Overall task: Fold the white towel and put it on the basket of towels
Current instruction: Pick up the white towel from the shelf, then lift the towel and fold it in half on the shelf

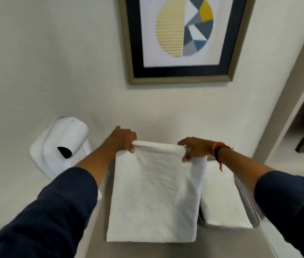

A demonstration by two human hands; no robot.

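Before the wall: white towel (153,198), folded, hanging from my hands.
Left hand (124,139) and right hand (195,148) pinch its top corners; basket (247,203), apparently grey, behind right.

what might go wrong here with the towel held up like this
1. The left hand and right hand pinch only the top corners of the white towel, so its hanging layers may slide apart and undo the fold.
2. The basket with a folded towel sits lower right, partly behind the held towel, so the set-down could land off-centre.
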